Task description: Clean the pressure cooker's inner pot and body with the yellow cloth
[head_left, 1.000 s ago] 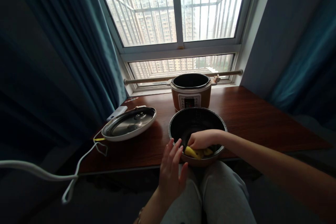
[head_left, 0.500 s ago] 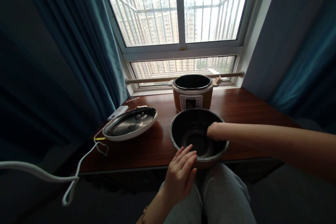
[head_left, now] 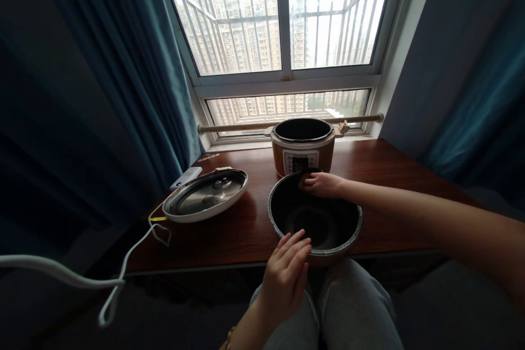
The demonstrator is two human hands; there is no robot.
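A dark inner pot (head_left: 353,224) stands at the near edge of the wooden table (head_left: 394,180). My right hand (head_left: 322,183) reaches across its far rim with fingers closed on a yellow sponge (head_left: 304,179), pressed against the inner wall. On the pot's near rim rests my left hand (head_left: 287,270), fingers together and slightly curled on the outside, holding nothing else. Behind the pot stands a brown electric cooker body (head_left: 302,147) without its lid.
The cooker lid (head_left: 205,194) lies upside down on the table's left part, beside a small white device (head_left: 186,176). A white cord (head_left: 118,273) hangs off the left edge. Teal curtains flank the window. My grey-trousered knees (head_left: 353,306) sit under the table edge.
My right hand with the sponge moved from the pot's near bottom up to the far rim. My left hand shifted from beside the pot onto its near rim.
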